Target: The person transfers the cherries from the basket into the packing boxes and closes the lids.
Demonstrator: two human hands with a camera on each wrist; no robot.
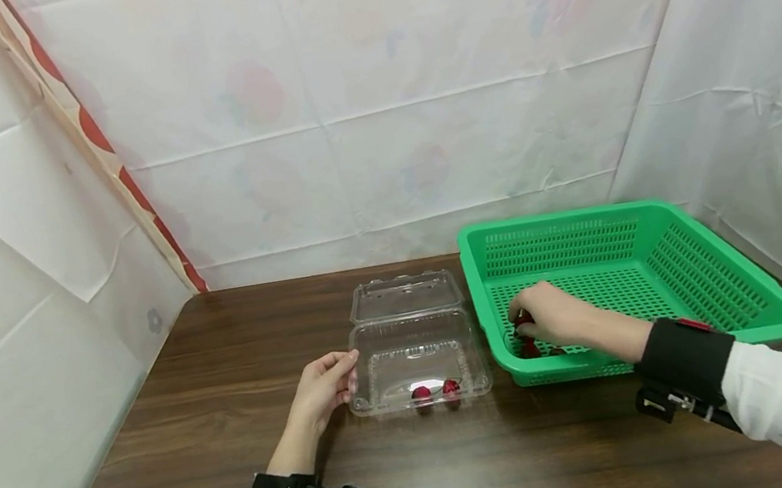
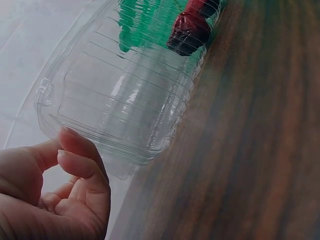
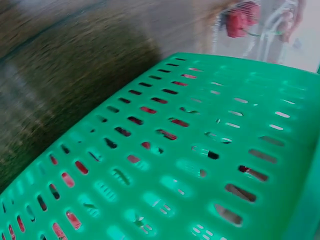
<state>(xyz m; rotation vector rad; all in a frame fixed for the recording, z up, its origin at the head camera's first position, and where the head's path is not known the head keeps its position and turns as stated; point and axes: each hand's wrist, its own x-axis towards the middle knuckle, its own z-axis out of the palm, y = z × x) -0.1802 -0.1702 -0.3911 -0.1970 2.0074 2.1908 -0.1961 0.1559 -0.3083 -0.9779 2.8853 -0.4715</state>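
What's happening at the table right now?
A person's left hand holds the left edge of a clear plastic container, whose lid stands open at the back. Two red cherries lie inside, near the front. The right hand is down in the green basket to the right, its fingers on a dark red cherry, with more cherries just below it.

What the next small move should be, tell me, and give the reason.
Probably lift the right grip over the rim of the green basket toward the clear container. It seems to pinch a dark red cherry, while the left grip steadies the container's left edge, the lid is folded open, and two cherries lie inside.
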